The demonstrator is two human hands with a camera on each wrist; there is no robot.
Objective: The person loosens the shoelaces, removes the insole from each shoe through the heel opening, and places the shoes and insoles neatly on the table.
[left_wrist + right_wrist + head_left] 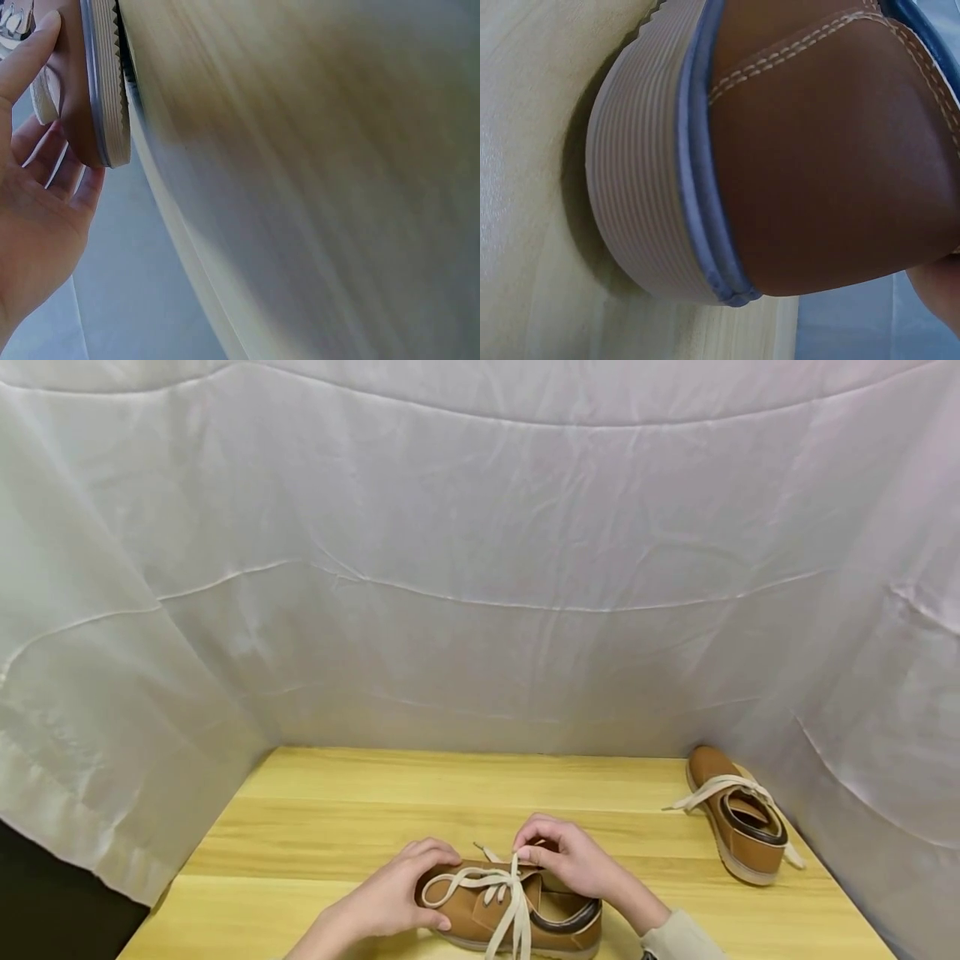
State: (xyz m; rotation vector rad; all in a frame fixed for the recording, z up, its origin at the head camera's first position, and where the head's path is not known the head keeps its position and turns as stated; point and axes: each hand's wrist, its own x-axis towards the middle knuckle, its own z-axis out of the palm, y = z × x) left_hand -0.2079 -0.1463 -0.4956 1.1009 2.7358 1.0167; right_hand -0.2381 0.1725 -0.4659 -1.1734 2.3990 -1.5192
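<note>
White wrinkled cloth [480, 568] walls in pale wooden table [337, 810]

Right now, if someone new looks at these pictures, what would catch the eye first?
First, the tan leather shoe with cream laces at the near edge of the pale wooden table: the left hand rests on its toe and the right hand pinches a lace. A second matching tan shoe lies apart at the far right, by the white cloth backdrop.
</note>
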